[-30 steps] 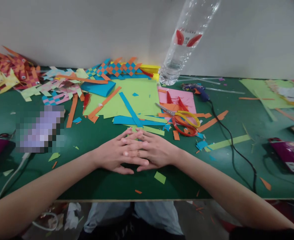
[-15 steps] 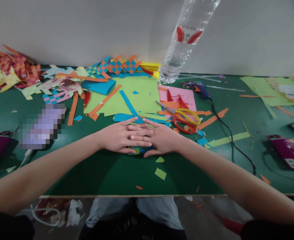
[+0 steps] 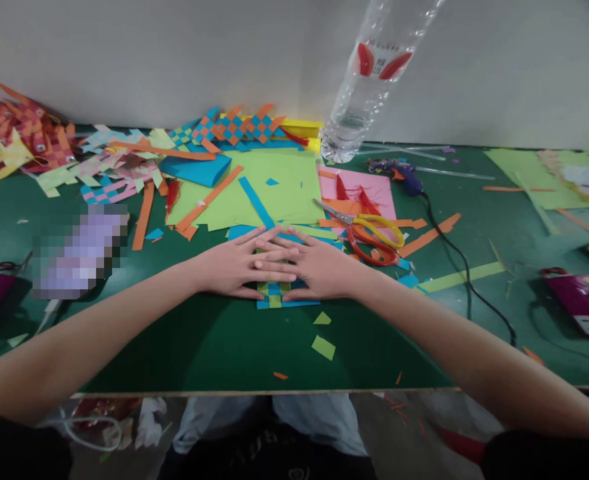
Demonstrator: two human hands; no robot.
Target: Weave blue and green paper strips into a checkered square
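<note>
My left hand and my right hand lie flat over a small weave of blue and green paper strips, fingers spread and overlapping at the middle. Most of the weave is hidden under them; its checked lower part and blue bottom strip show between the thumbs. Neither hand grips anything. Just beyond the fingertips are loose blue and green strips and a light green sheet. Scissors with red and yellow handles rest to the right of my right hand.
A water bottle stands behind the scissors, near a glue gun with a black cord. Woven paper fish and more woven pieces line the back left. A phone lies left. Paper scraps lie near the table's front edge.
My hands have shifted slightly away from the table's front edge and spread their fingers, uncovering more of the weave's lower part. The camera view has moved a little.
</note>
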